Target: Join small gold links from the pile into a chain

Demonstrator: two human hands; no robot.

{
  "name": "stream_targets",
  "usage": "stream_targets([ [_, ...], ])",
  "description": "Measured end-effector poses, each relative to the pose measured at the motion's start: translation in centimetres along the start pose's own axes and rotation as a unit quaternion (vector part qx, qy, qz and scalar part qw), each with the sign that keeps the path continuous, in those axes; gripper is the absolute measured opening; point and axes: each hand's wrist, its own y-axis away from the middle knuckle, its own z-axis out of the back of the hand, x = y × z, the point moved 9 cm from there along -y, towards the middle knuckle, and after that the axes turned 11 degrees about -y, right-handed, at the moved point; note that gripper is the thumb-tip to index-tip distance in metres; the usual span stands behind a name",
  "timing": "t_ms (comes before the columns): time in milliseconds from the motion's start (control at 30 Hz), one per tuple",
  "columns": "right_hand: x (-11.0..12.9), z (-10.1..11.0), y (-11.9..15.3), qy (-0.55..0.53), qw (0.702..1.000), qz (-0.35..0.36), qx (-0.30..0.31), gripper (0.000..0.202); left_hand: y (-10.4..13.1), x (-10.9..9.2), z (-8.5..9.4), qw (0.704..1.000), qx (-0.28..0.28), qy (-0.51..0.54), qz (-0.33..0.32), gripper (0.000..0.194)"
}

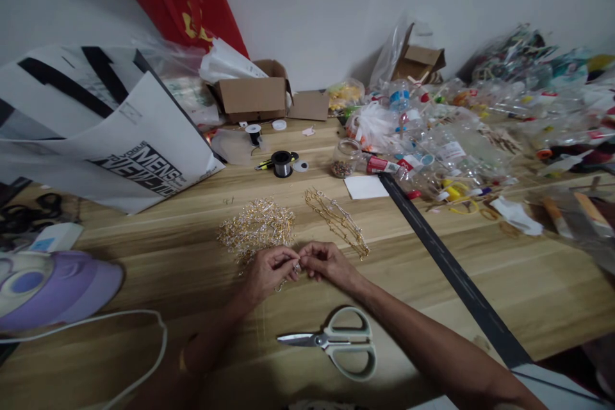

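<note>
Pale wall [307, 19] backs a wood-grained bench [192, 262], its far right heaped with clear plastic bottles [451, 147], and near the middle of its near half two hands meet over a small beaded piece [296, 267]. Left hand [271, 272] and right hand [327, 262] both have the grip drawn together, thumb against forefinger, clamped on that piece from either side, with hardly a gap between the two sets of fingertips; the piece is mostly hidden, so exactly how it is joined I cannot tell. Just beyond the left hand lies a beaded pile [259, 224], and beyond the right hand are gold chains [339, 224], laid out lengthwise. For work this fine, a light pinch right at the tips should serve best, one side steadying while the other turns, wrists low for support. Scissors [336, 343] lie on the near side, blades pointing left, between the forearms; a loose thread or link could probably snag there, so slack is better held away from them
</note>
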Motion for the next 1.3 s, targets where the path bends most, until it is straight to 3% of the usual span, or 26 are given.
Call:
stream_targets([
  [367,-0.18,-0.03,-0.19,-0.027,1.000,-0.014,0.007,0.032,0.11,-0.69,0.07,1.000,-0.001,0.007,0.014,0.028],
  [833,0.65,-0.31,0.18,0.018,0.999,0.028,-0.008,0.032,0.08,0.06,-0.07,1.000,0.002,0.015,0.017,0.030],
  [1033,0.39,0.32,0.03,0.012,0.999,0.015,-0.028,0.036,0.04,0.09,-0.16,1.000,0.007,0.012,0.022,0.028],
  [1300,0.39,-0.30,0.07,0.027,1.000,0.006,0.007,0.038,0.11,0.12,-0.18,0.999,0.006,0.023,0.041,0.030],
])
